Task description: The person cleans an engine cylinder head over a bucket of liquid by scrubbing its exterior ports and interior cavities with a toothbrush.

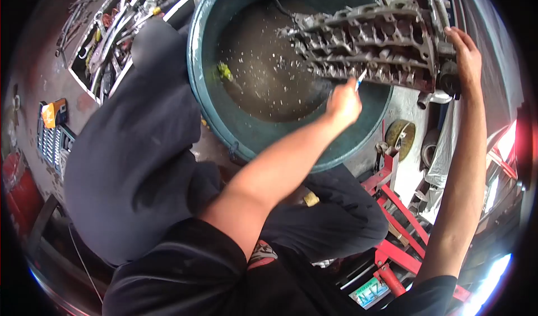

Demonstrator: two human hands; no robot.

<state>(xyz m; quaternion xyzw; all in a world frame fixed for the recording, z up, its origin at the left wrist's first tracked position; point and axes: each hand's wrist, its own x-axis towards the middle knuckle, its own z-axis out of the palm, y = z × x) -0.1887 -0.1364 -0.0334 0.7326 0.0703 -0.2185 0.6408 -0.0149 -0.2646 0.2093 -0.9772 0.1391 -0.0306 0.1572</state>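
An engine cylinder head (386, 35), grey metal with rows of round openings, lies tilted across the right part of a large green tub (196, 63). My right hand (468, 58) grips its outer end, fingers bent over the edge. My left hand (343, 104) is closed around a slim blue-and-white tool (361, 79), like a toothbrush, held against the lower side of the cylinder head. Most of that tool is hidden by my fist and blurred. Murky water (263, 80) with floating flecks fills the tub's bottom, and a yellow-green scrap (225, 71) is at its left.
A white-edged tray (84, 83) full of wrenches and other tools is at the upper left. A blue slotted crate (50, 142) with an orange box (54, 113) stands at far left. Red metal frame parts (400, 209) and a round metal part (400, 136) are at right.
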